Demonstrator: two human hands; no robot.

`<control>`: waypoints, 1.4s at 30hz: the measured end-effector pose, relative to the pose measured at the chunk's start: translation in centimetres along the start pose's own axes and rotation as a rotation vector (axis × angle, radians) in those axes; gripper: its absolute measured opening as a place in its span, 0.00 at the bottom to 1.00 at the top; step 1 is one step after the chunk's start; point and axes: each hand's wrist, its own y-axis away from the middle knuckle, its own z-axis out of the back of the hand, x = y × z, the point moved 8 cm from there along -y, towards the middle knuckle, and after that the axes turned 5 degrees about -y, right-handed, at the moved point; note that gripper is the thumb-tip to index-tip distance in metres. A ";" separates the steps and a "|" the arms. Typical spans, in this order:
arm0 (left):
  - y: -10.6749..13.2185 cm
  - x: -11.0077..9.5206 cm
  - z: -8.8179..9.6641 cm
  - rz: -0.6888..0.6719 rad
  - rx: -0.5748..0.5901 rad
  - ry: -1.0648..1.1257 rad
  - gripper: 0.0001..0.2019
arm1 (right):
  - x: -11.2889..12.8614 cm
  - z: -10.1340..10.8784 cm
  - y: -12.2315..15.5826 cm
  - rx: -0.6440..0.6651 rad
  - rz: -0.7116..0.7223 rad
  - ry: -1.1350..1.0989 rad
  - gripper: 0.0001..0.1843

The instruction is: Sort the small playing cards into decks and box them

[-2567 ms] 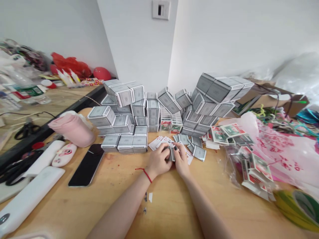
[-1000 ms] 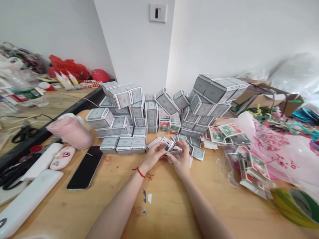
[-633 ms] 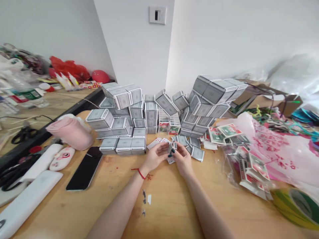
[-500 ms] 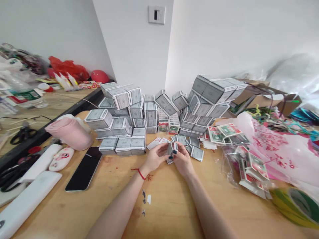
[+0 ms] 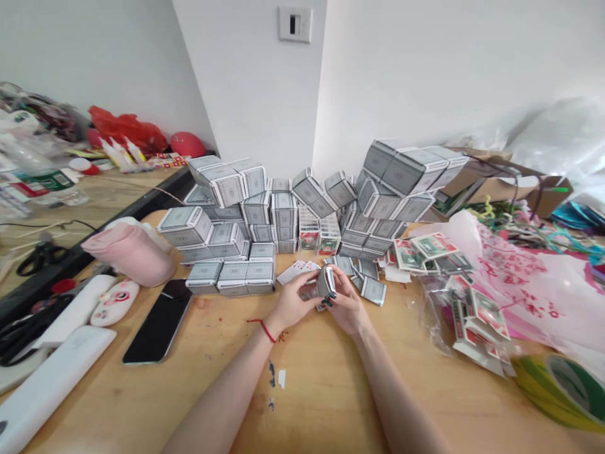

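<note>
Between both hands is a small folded playing-card piece (image 5: 326, 282) with a grey patterned back. My left hand (image 5: 295, 301) pinches it from the left, thumb at its lower edge. My right hand (image 5: 348, 304), with dark nail polish, grips its right side. Face-up playing cards (image 5: 299, 271) with red pips lie just behind my left hand. Behind and right of my right hand lie loose grey-backed cards (image 5: 373, 291). Farther back stand stacked blocks folded from cards (image 5: 246, 274), with a higher stack (image 5: 401, 170) at the right. Two card boxes (image 5: 329, 244) sit in the middle.
On the left are a black phone (image 5: 158, 323), a white power strip (image 5: 57, 378) and a pink roll (image 5: 132, 252). Opened card boxes (image 5: 482, 328), pink printed plastic (image 5: 524, 290) and yellow-green tape (image 5: 562, 391) occupy the right. A wall rises behind the stacks.
The card piece has turned in my hands, so more of its patterned back faces up. My right fingers have shifted lower on it. The view has moved slightly.
</note>
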 end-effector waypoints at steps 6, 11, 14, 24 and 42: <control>0.1 -0.5 0.0 -0.040 0.017 -0.052 0.25 | 0.1 -0.3 0.1 0.045 -0.016 -0.023 0.32; 0.2 -0.3 0.8 -0.097 -0.073 -0.250 0.25 | -0.4 0.2 -0.1 0.005 -0.033 -0.036 0.29; 0.2 -0.3 1.3 -0.121 -0.111 -0.361 0.26 | -1.2 1.1 -0.4 -0.096 -0.037 -0.028 0.20; 0.2 -1.5 1.4 -0.183 -0.122 -0.583 0.25 | -2.2 2.6 -0.6 -0.194 -0.009 0.235 0.15; 0.4 -1.5 1.0 -0.206 -0.122 -0.636 0.24 | 0.7 2.5 0.3 -0.346 0.265 0.676 0.20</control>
